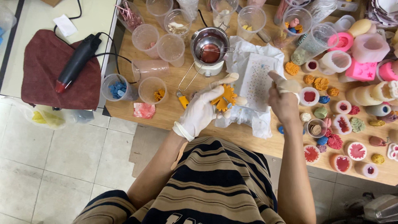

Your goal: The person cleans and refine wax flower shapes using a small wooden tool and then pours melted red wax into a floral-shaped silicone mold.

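My left hand (pixel 201 110), in a white glove, holds an orange flower-shaped wax piece (pixel 224 98) over the wooden table (pixel 174 110). My right hand (pixel 284 99) is bare except for a pale finger cover and hovers beside a white sheet dotted with tiny coloured beads (pixel 257 79). That sheet lies on crumpled white paper (pixel 248 118). The right hand's fingers are curled at the sheet's right edge; whether they pinch anything is hidden. A small metal melting pot with red liquid (pixel 210 46) stands just beyond the sheet.
Several clear plastic cups (pixel 171 47) with coloured bits crowd the table's far left. Wax flowers, small filled candles and pink and white moulds (pixel 365 47) cover the right side. A black heat gun (pixel 76 62) lies on a dark red cloth on the white side table at left.
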